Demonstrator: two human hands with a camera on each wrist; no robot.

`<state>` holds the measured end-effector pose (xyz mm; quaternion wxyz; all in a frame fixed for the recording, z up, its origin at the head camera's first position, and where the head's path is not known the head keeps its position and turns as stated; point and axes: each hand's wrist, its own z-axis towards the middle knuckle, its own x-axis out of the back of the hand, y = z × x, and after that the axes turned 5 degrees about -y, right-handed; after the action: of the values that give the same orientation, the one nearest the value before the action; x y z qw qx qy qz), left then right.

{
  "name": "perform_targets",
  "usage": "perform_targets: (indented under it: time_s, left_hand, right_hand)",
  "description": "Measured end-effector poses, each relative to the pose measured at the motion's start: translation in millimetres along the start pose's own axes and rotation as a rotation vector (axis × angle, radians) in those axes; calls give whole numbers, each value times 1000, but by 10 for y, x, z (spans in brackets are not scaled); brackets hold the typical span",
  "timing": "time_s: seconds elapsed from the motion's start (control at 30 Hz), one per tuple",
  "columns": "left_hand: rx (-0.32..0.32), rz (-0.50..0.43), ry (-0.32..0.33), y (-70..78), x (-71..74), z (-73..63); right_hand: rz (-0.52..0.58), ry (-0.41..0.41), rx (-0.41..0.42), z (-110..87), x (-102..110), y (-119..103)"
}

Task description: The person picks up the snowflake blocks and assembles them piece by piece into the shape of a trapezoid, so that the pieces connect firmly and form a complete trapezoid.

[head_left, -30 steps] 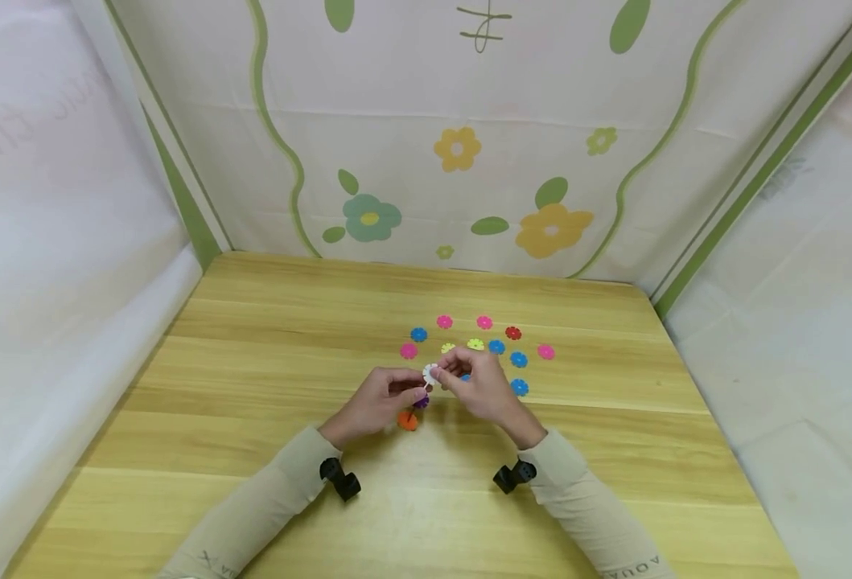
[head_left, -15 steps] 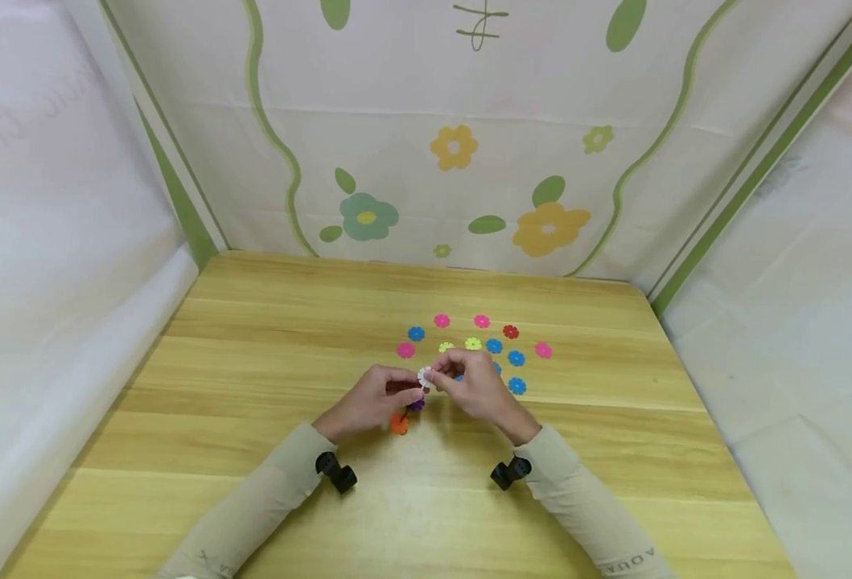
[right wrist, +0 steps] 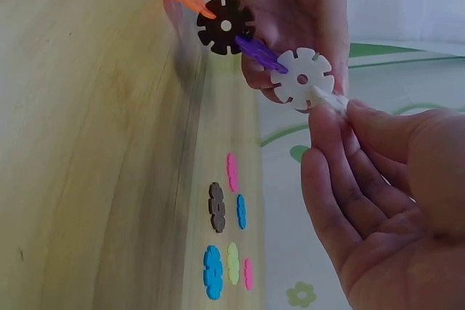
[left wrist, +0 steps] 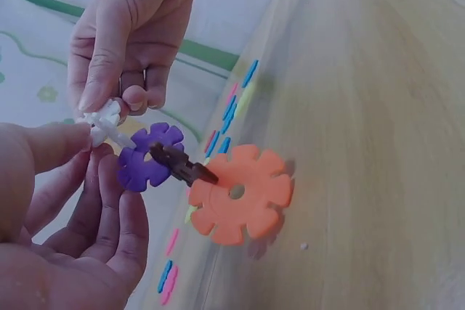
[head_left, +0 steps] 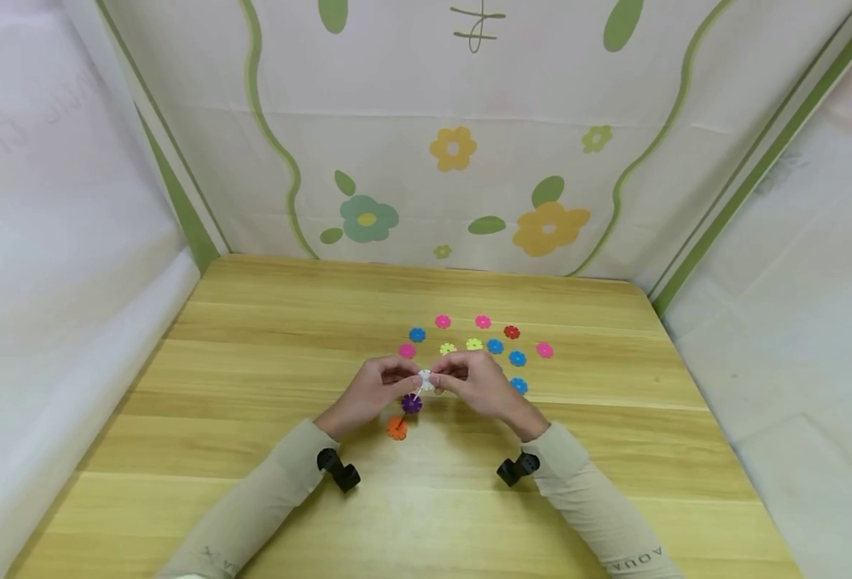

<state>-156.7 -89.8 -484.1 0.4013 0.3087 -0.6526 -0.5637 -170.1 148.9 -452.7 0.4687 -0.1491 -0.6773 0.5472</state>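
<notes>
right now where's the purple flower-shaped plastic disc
In the head view, the purple disc is lower right of the left hand; the right wrist view shows it joined between a dark brown notched disc and a white notched disc.

The orange disc (left wrist: pixel 253 201), purple disc (left wrist: pixel 144 173), brown disc (right wrist: pixel 216 36) and white disc (right wrist: pixel 292 92) all looked like smooth plastic with a matt face; the loose discs (head_left: pixel 517 359) seemed of the same plastic. The worktop (head_left: pixel 252 386) was smooth, wood-grained, with a soft sheen; the sleeves (head_left: pixel 262 498) were matt woven-looking cloth; the printed backdrop (head_left: pixel 389 88) was a creased, matt sheet, whether cloth or film unclear; the wrist cameras (head_left: pixel 344 476) looked like dark plastic.
</notes>
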Motion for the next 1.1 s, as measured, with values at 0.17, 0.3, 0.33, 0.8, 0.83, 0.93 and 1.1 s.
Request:
perform_targets:
  time_s: [0.17, 0.3, 0.33, 0.8, 0.83, 0.93, 1.1]
  left_hand:
    - [6, -20, 8, -16, 14, 21]
    - [34, -41, 24, -21, 42, 16]
    - [41, -43, 28, -22, 49, 13]
    - [65, -60, 28, -73, 55, 3]
    - [65, -62, 28, -74, 52, 3]
    - [61, -61, 26, -73, 45, 5]
    - [65, -52, 32, -62, 29, 3]
  right_hand:
    - [-45, -68, 1, 15, 118, -5]
    - [-168, -87, -10, 46, 253, -7]
    - [-206, -92, -13, 60, 281, -3]
    - [-497, -222, -20, 377, 206, 265]
    - [-499, -222, -21, 391, 190, 285]
    - [-499, -217, -21, 412, 157, 324]
    - [-515, -210, -19, 434, 140, 344]
